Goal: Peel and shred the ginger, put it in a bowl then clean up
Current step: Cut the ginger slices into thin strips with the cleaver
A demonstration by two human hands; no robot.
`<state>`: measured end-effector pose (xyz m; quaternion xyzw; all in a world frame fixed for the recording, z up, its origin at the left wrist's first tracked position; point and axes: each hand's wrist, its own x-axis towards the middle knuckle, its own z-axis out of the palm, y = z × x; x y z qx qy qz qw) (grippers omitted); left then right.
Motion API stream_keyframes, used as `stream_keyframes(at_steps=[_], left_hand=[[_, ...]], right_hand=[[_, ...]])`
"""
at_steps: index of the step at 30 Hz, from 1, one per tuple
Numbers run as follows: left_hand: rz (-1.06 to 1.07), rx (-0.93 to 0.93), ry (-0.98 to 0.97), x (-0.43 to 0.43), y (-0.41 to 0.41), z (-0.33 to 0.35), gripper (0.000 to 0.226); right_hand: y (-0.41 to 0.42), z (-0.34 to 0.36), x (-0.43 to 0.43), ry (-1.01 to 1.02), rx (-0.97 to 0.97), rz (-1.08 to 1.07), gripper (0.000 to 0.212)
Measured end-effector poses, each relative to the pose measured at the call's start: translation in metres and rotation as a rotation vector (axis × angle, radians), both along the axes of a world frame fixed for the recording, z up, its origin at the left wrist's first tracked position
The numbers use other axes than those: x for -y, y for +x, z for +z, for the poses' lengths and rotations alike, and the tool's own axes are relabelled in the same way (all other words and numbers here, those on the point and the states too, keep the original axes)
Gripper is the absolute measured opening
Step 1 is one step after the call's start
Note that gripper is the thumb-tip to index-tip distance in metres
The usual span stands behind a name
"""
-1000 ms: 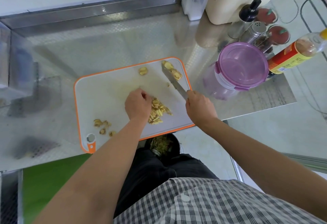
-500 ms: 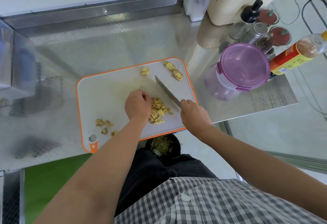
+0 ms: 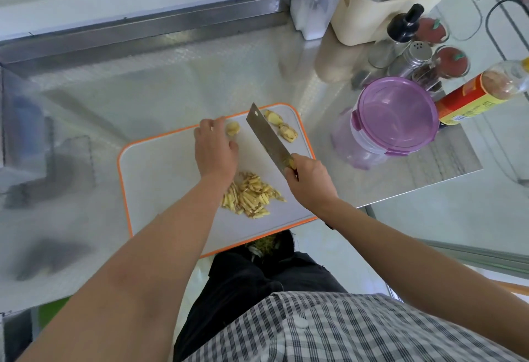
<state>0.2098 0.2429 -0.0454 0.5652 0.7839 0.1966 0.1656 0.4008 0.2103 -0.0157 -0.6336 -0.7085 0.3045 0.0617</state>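
head view, left to right

- steel counter (image 3: 160, 84): blurred grey shapes at its far left, not identifiable
- cutting board (image 3: 160, 178): white, orange rim, lies flat at the counter's near edge; its near-right corner is at the counter's edge
- left hand (image 3: 215, 151): stretched to the far edge of the board, knuckles up, fingers bent down onto the board. fingertips are just beside a round ginger slice (image 3: 232, 128) and seem to touch it; cannot tell whether the slice is pinched or only touched
- left forearm crosses the middle of the board and covers the left fringe of the shredded ginger (image 3: 250, 197), a loose heap of pale yellow strips on the near half of the board
- knife (image 3: 267, 138): squared blade, tip pointing to the far edge, raised at a slant; the blade stands between the round slice and two unshredded ginger pieces (image 3: 283, 128) at the board's far-right corner, partly blocking the nearer one
- right hand (image 3: 310, 182): fingers wrapped tight round the knife handle, which it hides entirely; bits of ginger stick to the blade near the hand
- purple-lidded container (image 3: 398, 115): clear, lid clipped on, just right of the board, apart from it
- behind it: metal shaker (image 3: 415, 56), black-capped bottle (image 3: 400, 29), cream caddy (image 3: 372, 15) holding packets
- far right: bottle with red-and-yellow label (image 3: 475, 95)
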Motion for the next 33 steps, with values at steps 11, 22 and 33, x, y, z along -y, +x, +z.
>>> stream_keyframes(at_steps=[11, 22, 33], left_hand=[[-0.224, -0.117, -0.119, -0.027, -0.005, -0.014, 0.015], [-0.242, 0.010, -0.073, 0.014, 0.027, -0.013, 0.019], [-0.065, 0.082, -0.053, 0.027, 0.026, -0.010, 0.015]], right_hand=[[-0.012, -0.008, -0.017, -0.070, 0.017, 0.000, 0.022], [-0.003, -0.011, -0.010, -0.084, 0.029, 0.045, 0.021], [0.001, -0.005, -0.002, -0.033, 0.067, 0.121, 0.022]])
